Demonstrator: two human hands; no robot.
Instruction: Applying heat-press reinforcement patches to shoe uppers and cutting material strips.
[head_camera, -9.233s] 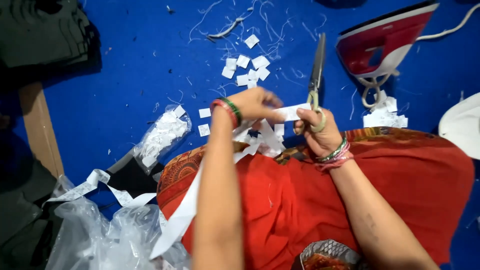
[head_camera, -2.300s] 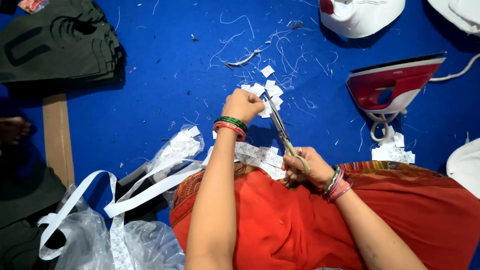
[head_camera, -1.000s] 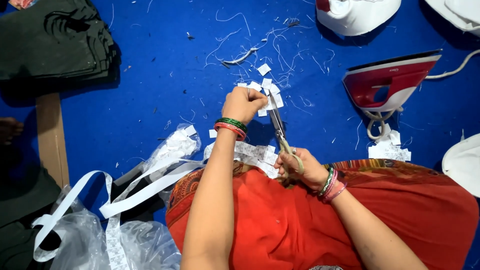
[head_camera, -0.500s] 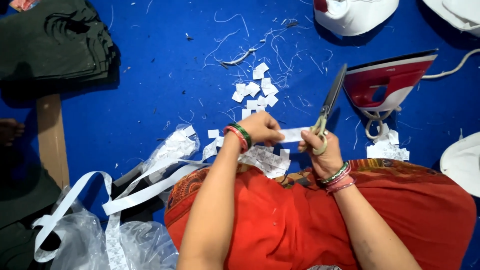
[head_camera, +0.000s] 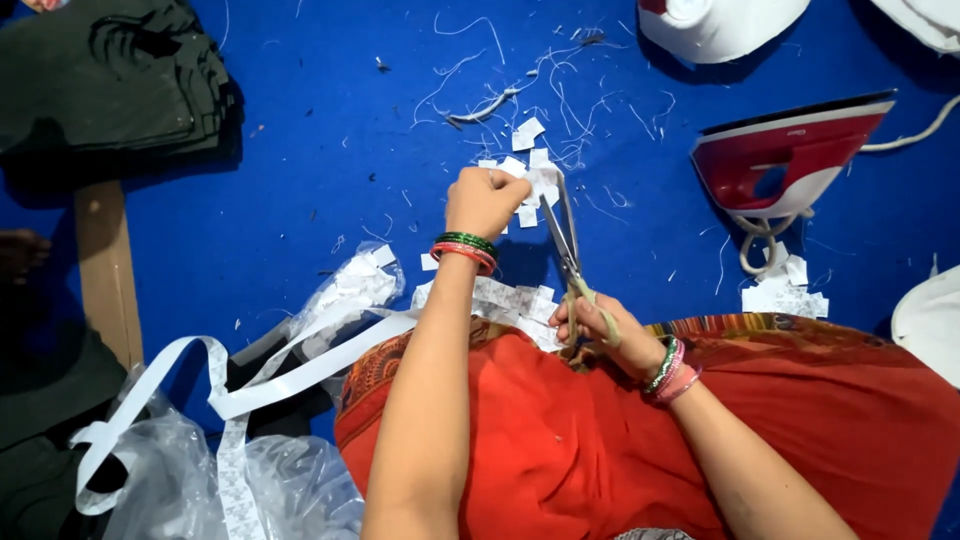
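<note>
My left hand (head_camera: 487, 201) is stretched forward over the blue surface, fingers closed on a small white label piece at a little pile of cut white labels (head_camera: 527, 170). My right hand (head_camera: 597, 324) grips the handles of a pair of scissors (head_camera: 563, 238) just above my red-clad lap; the blades point away from me toward the left hand. A long white label ribbon (head_camera: 300, 370) trails from my lap to the left. More cut pieces (head_camera: 510, 300) lie between my forearms.
A red and white iron (head_camera: 785, 160) stands at the right with its cord. White objects (head_camera: 720, 22) sit at the top right. Dark folded fabric (head_camera: 105, 85) lies at the top left, a wooden strip (head_camera: 108, 270) and clear plastic bags (head_camera: 190, 480) at the left.
Half a second ago the scissors were raised toward the iron and my left hand was near my lap. Now the left hand has reached out to the label pile and the scissors point at it.
</note>
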